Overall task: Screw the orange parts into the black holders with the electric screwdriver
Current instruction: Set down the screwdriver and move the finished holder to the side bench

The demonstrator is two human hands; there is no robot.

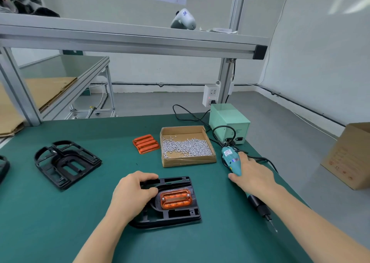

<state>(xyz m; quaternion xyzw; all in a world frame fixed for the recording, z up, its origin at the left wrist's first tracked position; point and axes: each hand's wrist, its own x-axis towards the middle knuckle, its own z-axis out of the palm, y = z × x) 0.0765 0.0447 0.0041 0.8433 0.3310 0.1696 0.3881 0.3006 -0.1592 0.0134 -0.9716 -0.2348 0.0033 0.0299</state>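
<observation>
Black plastic holder point(176, 216) lay flat on the green bench mat point(60, 232), near the front edge, w/ an orange part point(175, 199) seated in its recess. Part was translucent, rounded-rectangular, ribbed across the middle, w/ a silver screw head showing at each top corner. Holder frame looked open-work: cut-outs & slots round a curved inner rim.

Left hand point(133, 197) rested on the holder's left side, fingers curled over its top-left edge, pinning it down. Right hand point(253, 175) was closed round the teal electric screwdriver point(232, 159), which lay slanted on the mat just right of the holder; its black nose & bit point(266, 215) pointed toward the front edge.

Behind, a cardboard tray of silver screws point(186, 147) sat beside a stack of spare orange parts point(145, 143). A 2nd holder point(67, 163), empty, sat well apart to the left. Pale green power box point(228, 120) stood behind the tray.
</observation>
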